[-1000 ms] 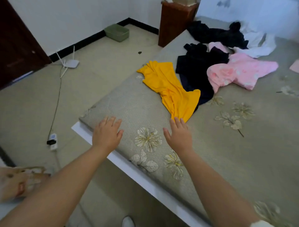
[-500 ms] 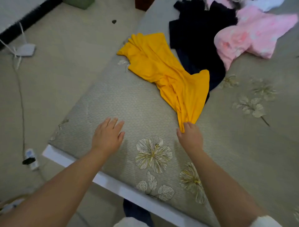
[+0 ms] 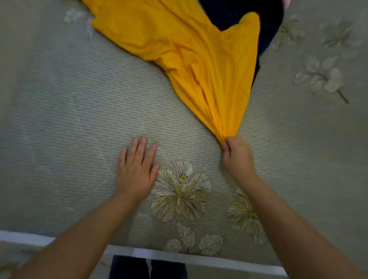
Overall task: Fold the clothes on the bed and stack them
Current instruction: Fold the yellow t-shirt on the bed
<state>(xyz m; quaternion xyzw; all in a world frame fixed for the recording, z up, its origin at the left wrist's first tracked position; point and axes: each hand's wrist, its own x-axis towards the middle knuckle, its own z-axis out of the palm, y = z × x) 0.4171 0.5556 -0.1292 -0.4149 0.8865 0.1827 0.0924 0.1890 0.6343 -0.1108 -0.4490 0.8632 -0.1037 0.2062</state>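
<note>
A yellow garment (image 3: pixel 185 53) lies crumpled across the upper middle of the bed, stretched towards me. My right hand (image 3: pixel 237 157) grips its near corner, with the cloth bunched in the fingers. My left hand (image 3: pixel 137 169) rests flat on the bare mattress cover to the left of it, fingers straight and spread, apart from the cloth. A dark garment (image 3: pixel 249 14) lies behind the yellow one at the top edge, partly covered by it.
The bed (image 3: pixel 69 119) has a grey-green woven cover with printed flowers. Its white front edge (image 3: pixel 199 256) runs along the bottom, with my dark trouser legs (image 3: pixel 147 267) just beyond it. A sliver of pink cloth (image 3: pixel 286 2) shows at the top right.
The camera has leaned in closer over the bed. My right hand has closed on the yellow garment's corner and pulled it toward me. My left hand has stayed flat on the mattress.
</note>
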